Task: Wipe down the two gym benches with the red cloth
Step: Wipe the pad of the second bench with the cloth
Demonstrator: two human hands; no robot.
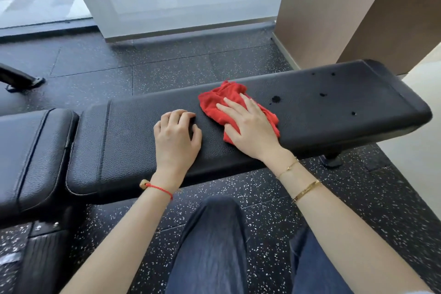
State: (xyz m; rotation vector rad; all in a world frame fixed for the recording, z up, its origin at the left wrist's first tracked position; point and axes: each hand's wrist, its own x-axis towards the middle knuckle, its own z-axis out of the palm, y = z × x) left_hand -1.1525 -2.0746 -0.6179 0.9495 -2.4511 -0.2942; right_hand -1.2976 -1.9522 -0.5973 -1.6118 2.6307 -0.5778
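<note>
A long black padded gym bench (322, 112) runs across the view from left to right. Its shorter seat pad (31, 155) sits at the left end. The red cloth (214, 100) lies crumpled on the middle of the long pad. My right hand (248, 126) presses flat on the cloth, fingers spread. My left hand (176, 136) rests on the pad just left of the cloth, fingers curled under and holding nothing. Several dark wet spots (276, 99) mark the pad to the right of the cloth.
The floor (167, 64) is black rubber tile with white specks. A frosted glass panel (181, 2) stands behind the bench and a brown wall (334, 7) at the right. A black machine foot (19, 77) shows at far left. My knees in jeans (214, 246) are below the bench.
</note>
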